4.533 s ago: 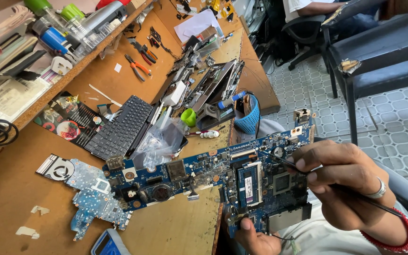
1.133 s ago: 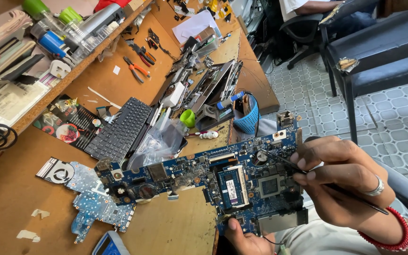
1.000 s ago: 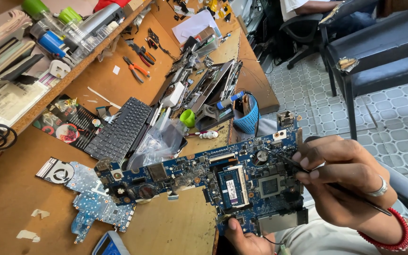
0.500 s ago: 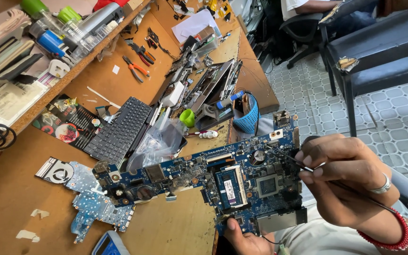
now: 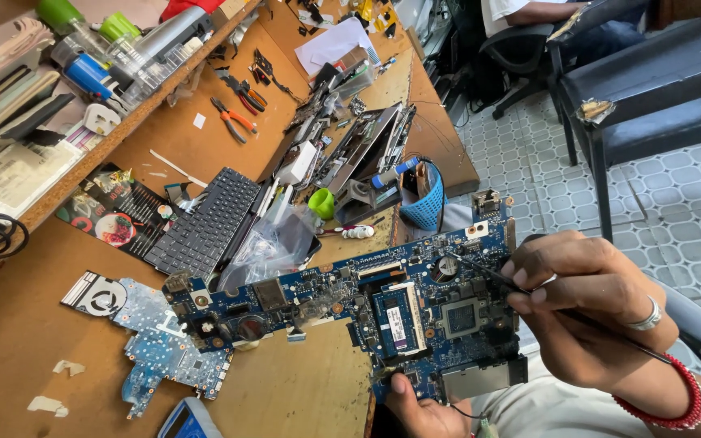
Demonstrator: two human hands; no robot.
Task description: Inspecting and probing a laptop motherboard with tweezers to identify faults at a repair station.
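A long blue laptop mainboard (image 5: 367, 304) stretches from the wooden bench out over its edge. My left hand (image 5: 419, 405) grips its lower edge from beneath, thumb on the board. My right hand (image 5: 590, 304), with a ring and a red beaded bracelet, pinches a thin black probe (image 5: 488, 276). The probe's tip rests on the board's upper right part, beside a round silver coin cell (image 5: 446, 265). A blue memory module (image 5: 395, 319) and a grey square chip (image 5: 462, 317) sit near the board's middle.
A second blue board with a fan (image 5: 135, 328) lies on the bench at left. A black keyboard (image 5: 204, 223), a plastic bag (image 5: 273, 243), orange pliers (image 5: 233, 119), a blue basket (image 5: 427, 203) and opened laptop parts (image 5: 363, 150) lie behind. A dark chair (image 5: 651, 97) stands on the tiled floor.
The mainboard has slid left and risen a little since the earliest frame. My right hand has brought the probe tip up towards the coin cell area. My left hand keeps its hold.
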